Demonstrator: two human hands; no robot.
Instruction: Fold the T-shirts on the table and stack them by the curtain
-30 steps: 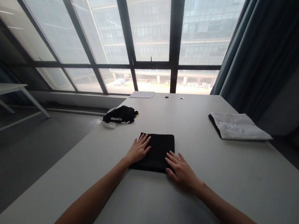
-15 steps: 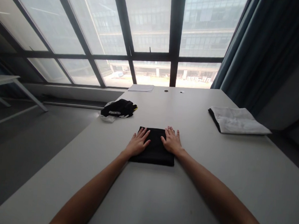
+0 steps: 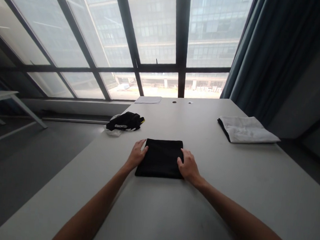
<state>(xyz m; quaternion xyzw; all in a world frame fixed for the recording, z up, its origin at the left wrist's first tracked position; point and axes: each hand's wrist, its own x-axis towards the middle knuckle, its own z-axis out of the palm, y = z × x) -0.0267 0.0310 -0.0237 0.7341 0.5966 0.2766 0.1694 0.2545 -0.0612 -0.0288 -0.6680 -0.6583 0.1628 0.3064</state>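
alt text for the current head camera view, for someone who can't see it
A person's left hand and right hand touch opposite sides of a flat black rectangle, apparently folded fabric, on a white table. Farther back lie a crumpled black bundle with white lettering, left, and a folded white cloth, right.

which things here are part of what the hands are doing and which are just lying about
Seemingly in use:
black folded cloth, between the hands
left hand, at its left edge
right hand, at its right edge

Lying about, untouched:
black bundle with white lettering
white folded cloth, off to the right
white paper, far end of table
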